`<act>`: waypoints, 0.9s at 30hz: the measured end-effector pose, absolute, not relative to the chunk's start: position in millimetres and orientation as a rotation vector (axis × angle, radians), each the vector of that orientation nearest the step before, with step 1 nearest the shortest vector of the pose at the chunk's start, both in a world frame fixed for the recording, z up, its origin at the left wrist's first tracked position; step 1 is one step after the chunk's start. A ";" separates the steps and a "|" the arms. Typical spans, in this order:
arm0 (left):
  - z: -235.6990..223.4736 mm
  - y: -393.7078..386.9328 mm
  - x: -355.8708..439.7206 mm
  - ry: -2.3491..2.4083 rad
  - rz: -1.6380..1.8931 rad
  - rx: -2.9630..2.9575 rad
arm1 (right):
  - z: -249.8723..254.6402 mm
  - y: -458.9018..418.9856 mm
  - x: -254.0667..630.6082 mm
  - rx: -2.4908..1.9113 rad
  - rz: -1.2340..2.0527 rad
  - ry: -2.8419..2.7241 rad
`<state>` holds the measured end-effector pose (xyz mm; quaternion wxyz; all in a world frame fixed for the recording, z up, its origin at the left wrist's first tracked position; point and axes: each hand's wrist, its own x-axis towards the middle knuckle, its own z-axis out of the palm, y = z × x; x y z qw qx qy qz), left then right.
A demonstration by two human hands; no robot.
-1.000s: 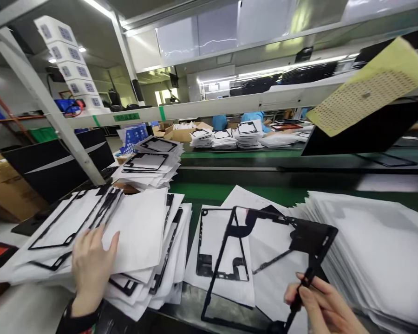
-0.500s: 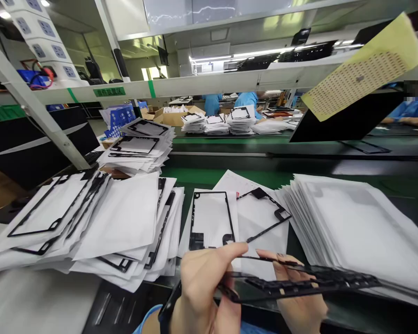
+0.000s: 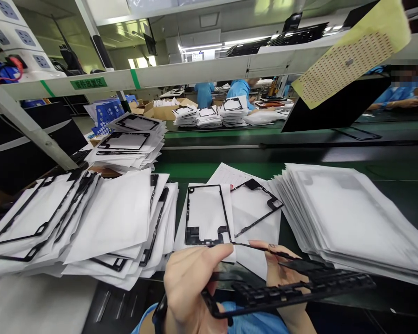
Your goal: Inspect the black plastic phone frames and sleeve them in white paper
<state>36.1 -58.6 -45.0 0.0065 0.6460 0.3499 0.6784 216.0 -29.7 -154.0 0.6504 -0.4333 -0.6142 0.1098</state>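
A thin black plastic frame (image 3: 271, 297) is tilted nearly edge-on close to my body, held between both hands. My left hand (image 3: 191, 283) grips its left end, thumb along the edge. Around the far side, the fingers of my right hand (image 3: 282, 269) are closed on it, partly hidden by the frame. Just beyond my hands, a second black frame (image 3: 225, 208) lies flat on white sheets. To its right, a third black frame (image 3: 263, 218) rests at an angle on a white sheet (image 3: 252, 250).
Stacks of white sheets with black frames between them (image 3: 107, 213) stand at left, with another stack (image 3: 125, 153) behind. A tall pile of white sleeves (image 3: 348, 208) is at right. A yellow dotted sheet (image 3: 355, 55) hangs from the rail (image 3: 195, 72). People in blue work across the bench.
The held frame has tilted, showing more of its near edge, and my left hand has moved slightly left. The whole view has shifted a little, with the scene sliding left and up.
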 end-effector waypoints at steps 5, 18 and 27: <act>-50.2 -61.4 37.4 1.194 2.170 1.936 | -146.1 -29.2 211.8 -0.947 0.183 -1.421; -57.7 -41.7 23.6 1.383 1.980 2.209 | -127.4 -38.1 225.0 -0.801 -0.180 -1.558; -41.4 -67.3 30.8 1.203 1.877 2.235 | -119.2 -53.2 225.2 -0.839 -0.317 -1.641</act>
